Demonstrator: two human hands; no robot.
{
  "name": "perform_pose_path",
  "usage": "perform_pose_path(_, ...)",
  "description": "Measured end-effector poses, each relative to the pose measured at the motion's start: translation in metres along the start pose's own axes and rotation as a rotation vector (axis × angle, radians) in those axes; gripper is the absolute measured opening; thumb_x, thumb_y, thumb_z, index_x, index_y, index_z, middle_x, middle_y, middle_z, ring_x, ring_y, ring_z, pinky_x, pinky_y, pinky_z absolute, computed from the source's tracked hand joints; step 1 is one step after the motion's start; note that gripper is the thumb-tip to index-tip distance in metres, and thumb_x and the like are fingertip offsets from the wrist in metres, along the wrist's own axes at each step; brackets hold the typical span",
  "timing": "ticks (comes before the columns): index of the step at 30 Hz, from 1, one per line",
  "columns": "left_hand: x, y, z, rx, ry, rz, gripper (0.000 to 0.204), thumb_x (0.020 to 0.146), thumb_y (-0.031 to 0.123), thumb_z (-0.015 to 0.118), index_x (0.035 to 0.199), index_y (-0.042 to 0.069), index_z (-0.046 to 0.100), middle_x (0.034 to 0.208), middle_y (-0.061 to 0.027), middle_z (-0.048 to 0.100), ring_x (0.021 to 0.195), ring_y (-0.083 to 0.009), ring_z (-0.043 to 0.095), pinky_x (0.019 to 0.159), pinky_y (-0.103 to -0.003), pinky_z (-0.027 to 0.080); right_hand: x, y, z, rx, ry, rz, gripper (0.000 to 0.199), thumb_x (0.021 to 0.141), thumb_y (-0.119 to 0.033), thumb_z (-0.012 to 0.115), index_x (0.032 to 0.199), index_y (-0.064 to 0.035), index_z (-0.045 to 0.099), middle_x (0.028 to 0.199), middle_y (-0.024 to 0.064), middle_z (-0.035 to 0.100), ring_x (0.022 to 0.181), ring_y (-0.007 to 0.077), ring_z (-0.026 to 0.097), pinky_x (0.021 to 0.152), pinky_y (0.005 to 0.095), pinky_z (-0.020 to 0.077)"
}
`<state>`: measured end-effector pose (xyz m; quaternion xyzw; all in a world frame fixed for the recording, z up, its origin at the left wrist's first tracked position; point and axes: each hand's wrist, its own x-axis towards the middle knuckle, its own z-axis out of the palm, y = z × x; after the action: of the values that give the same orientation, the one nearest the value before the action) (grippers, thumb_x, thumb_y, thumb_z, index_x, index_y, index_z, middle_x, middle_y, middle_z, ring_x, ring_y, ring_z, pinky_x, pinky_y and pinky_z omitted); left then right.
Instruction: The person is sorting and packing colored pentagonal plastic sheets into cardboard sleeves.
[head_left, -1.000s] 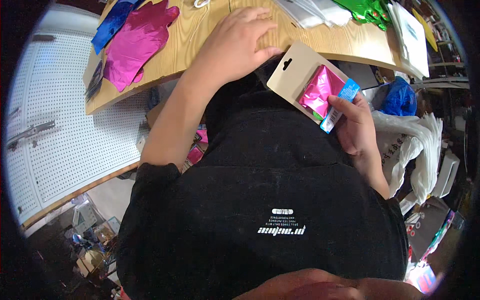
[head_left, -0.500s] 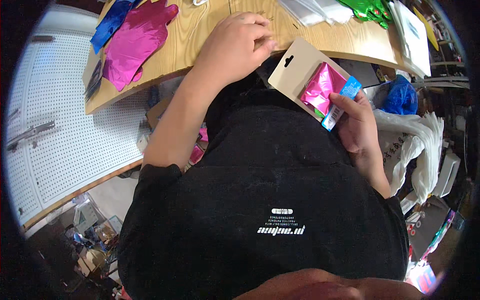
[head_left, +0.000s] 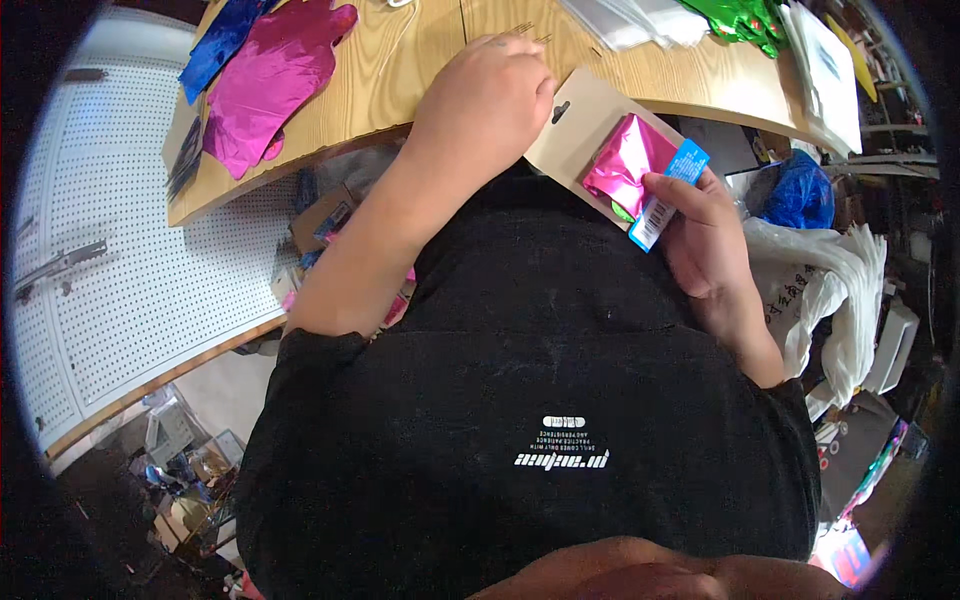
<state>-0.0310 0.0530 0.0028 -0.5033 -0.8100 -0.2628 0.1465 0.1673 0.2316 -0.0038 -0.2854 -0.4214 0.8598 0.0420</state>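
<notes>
At the far left, a white perforated board (head_left: 160, 230) is standing beside the pale wooden table (head_left: 430, 60), where a crinkled dark-blue foil sheet (head_left: 222, 45) and a flat, shiny magenta foil piece (head_left: 265, 90) are lying spread out. The person's left hand (head_left: 485, 105) is hanging over the table's near edge, fingers curling inward; whether they are pinching anything, I cannot tell from here. Just beside it, between the hands, a tan rectangular cardboard card (head_left: 570, 145) is sitting off the table's edge, its long axis slanting from upper left to lower right. Its slotted end is pointing toward the left hand, its other end toward the right hand (head_left: 708, 230), which is clamping the card with the thumb on top. A folded, shiny pink foil bundle (head_left: 625, 160) is already resting on the card's face, and a blue-and-white label (head_left: 686, 163) is covering the lower end; what is left to do on it isn't showing. Farther right, a crumpled blue plastic bag (head_left: 800, 190) is slumping above a bunched white plastic sack (head_left: 850, 280).
</notes>
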Motion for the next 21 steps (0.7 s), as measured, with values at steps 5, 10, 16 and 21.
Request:
perform_pose_path(5,-0.003,0.01,-0.003,0.001,0.027,-0.074,0.012,0.089,0.014,0.073,0.092,0.004,0.078,0.104,-0.0086,0.077,0.098,-0.0312,0.072,0.086,-0.042,0.059,0.003,0.002,-0.001,-0.031,0.025,-0.046,0.036,0.097,0.003,0.066,0.133,0.0002,0.062,0.118,0.0125,0.074,0.104,0.0221,0.074,0.097,0.0395,0.0595)
perform_pose_path(10,-0.009,0.019,-0.003,0.046,0.083,-0.038,0.01,0.089,0.013,0.073,0.09,0.004,0.076,0.1,-0.0072,0.076,0.092,-0.0298,0.073,0.08,-0.041,0.059,0.003,0.003,-0.001,-0.023,0.003,-0.09,0.038,0.097,0.004,0.066,0.134,-0.0002,0.061,0.118,0.0114,0.074,0.104,0.0214,0.074,0.098,0.0392,0.0593)
perform_pose_path(16,-0.015,0.026,-0.001,0.052,0.117,0.007,0.007,0.085,0.01,0.074,0.09,0.006,0.076,0.097,-0.0065,0.076,0.089,-0.0294,0.073,0.078,-0.04,0.059,0.007,0.004,0.006,0.002,-0.025,-0.14,0.04,0.097,0.004,0.066,0.136,-0.0008,0.06,0.12,0.011,0.073,0.106,0.0214,0.073,0.099,0.0401,0.059)
perform_pose_path(21,-0.017,0.028,0.002,0.066,0.189,-0.01,0.008,0.082,0.009,0.074,0.09,0.007,0.076,0.098,-0.0068,0.076,0.089,-0.03,0.072,0.078,-0.041,0.059,0.014,0.009,0.008,0.002,-0.032,-0.203,0.04,0.097,0.003,0.066,0.137,-0.0016,0.06,0.121,0.0112,0.073,0.106,0.0221,0.073,0.098,0.0403,0.0596)
